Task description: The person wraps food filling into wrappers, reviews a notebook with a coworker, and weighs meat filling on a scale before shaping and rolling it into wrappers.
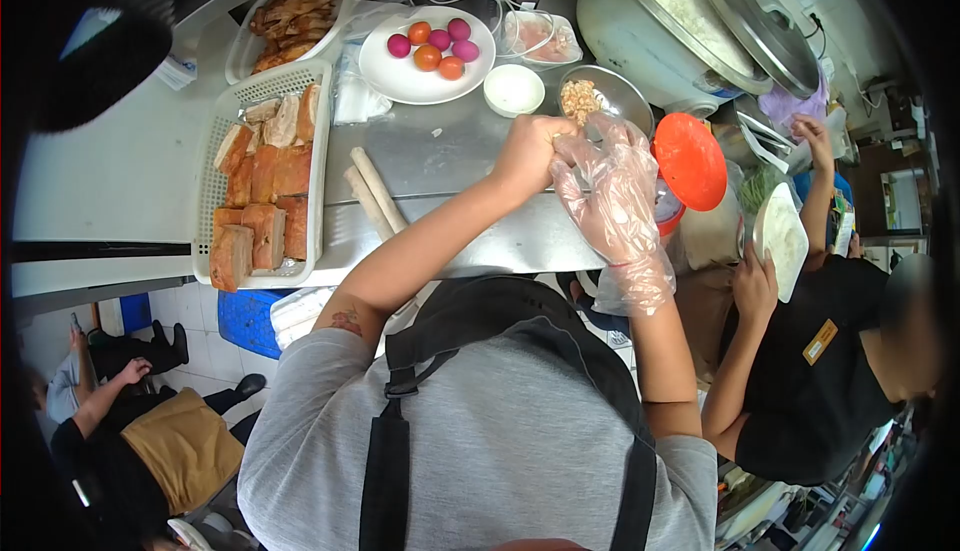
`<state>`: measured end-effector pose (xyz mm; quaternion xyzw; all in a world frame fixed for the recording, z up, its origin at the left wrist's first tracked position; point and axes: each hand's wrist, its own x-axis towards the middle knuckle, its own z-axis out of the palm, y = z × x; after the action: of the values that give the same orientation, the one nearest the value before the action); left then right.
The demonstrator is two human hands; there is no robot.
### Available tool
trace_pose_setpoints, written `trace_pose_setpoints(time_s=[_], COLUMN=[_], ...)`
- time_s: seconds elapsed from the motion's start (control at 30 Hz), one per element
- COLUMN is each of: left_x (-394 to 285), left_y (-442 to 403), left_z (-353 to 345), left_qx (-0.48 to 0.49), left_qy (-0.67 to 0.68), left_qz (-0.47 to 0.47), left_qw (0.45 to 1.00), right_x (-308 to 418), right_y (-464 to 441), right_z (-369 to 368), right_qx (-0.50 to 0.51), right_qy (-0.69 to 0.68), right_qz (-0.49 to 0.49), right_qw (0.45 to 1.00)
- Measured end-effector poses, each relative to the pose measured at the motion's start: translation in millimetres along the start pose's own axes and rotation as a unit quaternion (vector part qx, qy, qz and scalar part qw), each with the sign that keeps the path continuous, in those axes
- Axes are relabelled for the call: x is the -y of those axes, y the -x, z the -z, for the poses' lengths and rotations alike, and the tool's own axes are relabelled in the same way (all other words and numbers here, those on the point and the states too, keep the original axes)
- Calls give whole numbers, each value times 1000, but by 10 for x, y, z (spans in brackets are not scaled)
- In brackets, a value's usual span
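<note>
My bare left hand (538, 159) is closed in a pinch at the finger end of a clear plastic glove (640, 276). That glove covers my right hand (615, 201), whose fingers are extended and loosely apart. Both hands meet over the front of the steel counter. Just beyond them sits a metal bowl (632, 101) with chopped nuts (580, 99) in it. Right beside my gloved hand, a round orange-red lid (690, 161) stands tilted over a container of the same colour, mostly hidden behind the hand.
Leftward are a white basket (203, 236) of roasted pork slabs (265, 176), a tub of browned meat (298, 21), and a plate (380, 76) of purple eggs and orange-red tomatoes. A white bowl (513, 91) and large rice pot (640, 46) stand behind. At right, a co-worker (820, 371) holds a white dish.
</note>
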<state>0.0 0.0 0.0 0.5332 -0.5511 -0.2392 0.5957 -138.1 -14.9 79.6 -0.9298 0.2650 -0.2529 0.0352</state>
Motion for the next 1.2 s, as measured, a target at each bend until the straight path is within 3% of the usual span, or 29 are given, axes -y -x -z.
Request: trace_pose_setpoints(time_s=[0.17, 0.27, 0.37, 0.4, 0.43, 0.5, 0.6, 0.67, 0.73, 0.83, 0.97, 1.0, 1.07, 1.1, 1.17, 1.2], left_x=[88, 45, -88, -55, 79, 114, 345, 607, 889, 1216, 1475, 1492, 1532, 1485, 1272, 1154], left_y=[110, 125, 74, 19, -83, -136, -137, -77, 27, 266, 532, 544, 557, 539, 501, 488], left_z=[43, 88, 152, 232, 391, 474, 647, 769, 889, 890, 971, 979, 984, 986, 977, 886], left_qx=[21, 59, -18, -29, -40, -132, -180, -208, -232, -249, -215, -193, -130, -76, 39, 90], left_qy=[-43, -43, 121, 125, 263, 360, 442, 496, 542, 515, 479, 337, 30, -63, -240, -207], left_qz=[1, 32, 32, 58, 125, 182, 225, 262, 293, 360, 374, 357, 294, 187, -38, -52], left_qw=[999, 997, 992, 990, 956, 906, 850, 801, 753, 736, 764, 849, 946, 977, 969, 973], right_x=[43, -170, -254, -291, -203, 53, 77, -8, -98, -234, -303, -318, -342, -340, -321, -269], right_y=[-95, -72, -234, -221, -248, -298, -185, 75, 239, 466, 653, 669, 681, 678, 692, 649], right_z=[90, 102, 106, -134, -336, -698, -1198, -1500, -1583, -1590, -1423, -1374, -1296, -1284, -1258, -1200], right_qx=[46, 140, 157, 105, 114, 117, 224, 241, 272, 309, 316, 318, 321, 284, 208, 194], right_qy=[39, -59, -353, -430, -382, -278, -276, -321, -272, -233, -205, -206, -206, -219, -244, -279], right_qz=[82, 72, 31, -5, -31, -92, -171, -220, -214, -212, -235, -250, -278, -262, -232, -244], right_qw=[995, 986, 922, 897, 917, 949, 919, 889, 898, 897, 896, 891, 881, 896, 918, 908])
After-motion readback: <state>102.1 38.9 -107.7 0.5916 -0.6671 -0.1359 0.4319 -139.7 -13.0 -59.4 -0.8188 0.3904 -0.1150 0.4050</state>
